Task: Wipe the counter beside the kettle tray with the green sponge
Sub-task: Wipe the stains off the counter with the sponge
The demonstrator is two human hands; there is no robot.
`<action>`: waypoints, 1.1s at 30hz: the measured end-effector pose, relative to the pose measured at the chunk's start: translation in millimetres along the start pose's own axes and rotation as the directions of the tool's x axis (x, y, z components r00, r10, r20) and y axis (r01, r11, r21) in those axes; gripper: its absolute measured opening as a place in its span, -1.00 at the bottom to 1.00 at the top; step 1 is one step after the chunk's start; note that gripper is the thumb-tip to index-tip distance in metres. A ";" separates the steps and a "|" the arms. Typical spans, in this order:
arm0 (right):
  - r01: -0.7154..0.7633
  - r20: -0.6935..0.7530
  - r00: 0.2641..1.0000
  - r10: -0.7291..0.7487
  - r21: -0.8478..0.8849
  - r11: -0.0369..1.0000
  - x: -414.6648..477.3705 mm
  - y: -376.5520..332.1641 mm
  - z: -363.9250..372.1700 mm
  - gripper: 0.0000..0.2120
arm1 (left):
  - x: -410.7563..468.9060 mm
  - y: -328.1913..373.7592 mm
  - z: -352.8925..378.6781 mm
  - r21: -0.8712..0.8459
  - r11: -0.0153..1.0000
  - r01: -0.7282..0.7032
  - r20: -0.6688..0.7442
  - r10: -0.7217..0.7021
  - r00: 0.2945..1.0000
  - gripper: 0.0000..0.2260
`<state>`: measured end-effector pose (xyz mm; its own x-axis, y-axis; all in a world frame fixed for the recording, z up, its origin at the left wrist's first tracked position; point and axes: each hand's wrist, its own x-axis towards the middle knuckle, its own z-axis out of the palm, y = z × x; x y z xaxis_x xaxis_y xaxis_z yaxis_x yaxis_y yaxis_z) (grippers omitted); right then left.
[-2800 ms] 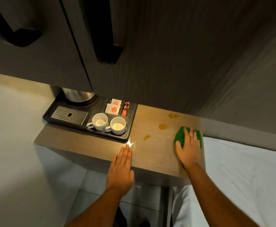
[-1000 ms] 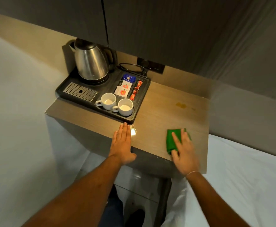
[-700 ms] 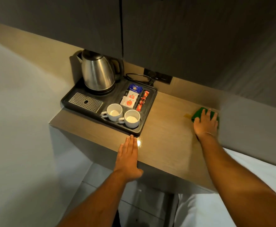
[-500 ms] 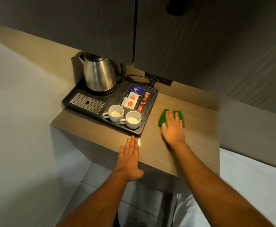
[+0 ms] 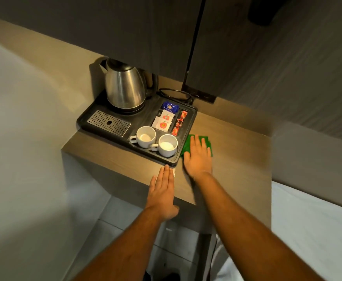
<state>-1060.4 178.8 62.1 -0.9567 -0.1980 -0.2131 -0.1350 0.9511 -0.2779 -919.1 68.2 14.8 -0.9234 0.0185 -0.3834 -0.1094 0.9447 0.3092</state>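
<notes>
The right hand (image 5: 198, 157) lies flat, fingers spread, pressing the green sponge (image 5: 208, 146) down onto the counter (image 5: 237, 151); it pins the sponge under the palm and fingers rather than gripping it. The sponge sits right against the near right edge of the kettle tray (image 5: 193, 116), touching it or very nearly so. The left hand (image 5: 163, 189) is flat too, fingers held together, resting on the front edge of the counter just short of the tray's near corner, apparently as a brace.

This looks like the middle of the wiping itself, with the strip along the tray being covered. The next stroke likely needs steady downward pressure and a pull away from the tray, so the sponge does not nudge it or ride up its rim.

The sponge is a thin, soft, rectangular pad, dark green. The counter is smooth, matte wood-grain laminate with a square front edge. The tray is black moulded plastic with rounded corners and a perforated metal grille (image 5: 109, 123). It carries a polished steel kettle (image 5: 124, 86), two white glazed cups (image 5: 145, 136), and paper and foil sachets (image 5: 166, 120).
</notes>
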 end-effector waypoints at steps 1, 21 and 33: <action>-0.008 0.003 1.000 0.008 -0.004 1.000 18.9 -0.4 -9.5 -0.37 | 0.6 -1.3 1.9 0.000 1.000 0.001 0.000 -0.001 1.000 0.20; -0.023 0.075 0.997 0.023 0.000 1.000 -164.6 114.4 26.7 -0.20 | 5.2 -2.1 5.4 -0.005 1.000 0.028 0.016 -0.028 0.999 0.20; -0.218 0.025 0.975 0.221 -0.079 0.973 7.2 157.2 -73.6 -0.35 | 13.4 -11.7 12.8 0.020 1.000 0.006 0.023 -0.007 1.000 0.29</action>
<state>-1107.4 344.3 85.8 -0.9561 0.0107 -0.2929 0.0571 0.9870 -0.1501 -925.5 61.6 -5.1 -0.9139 0.0197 -0.4054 -0.1077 0.9512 0.2890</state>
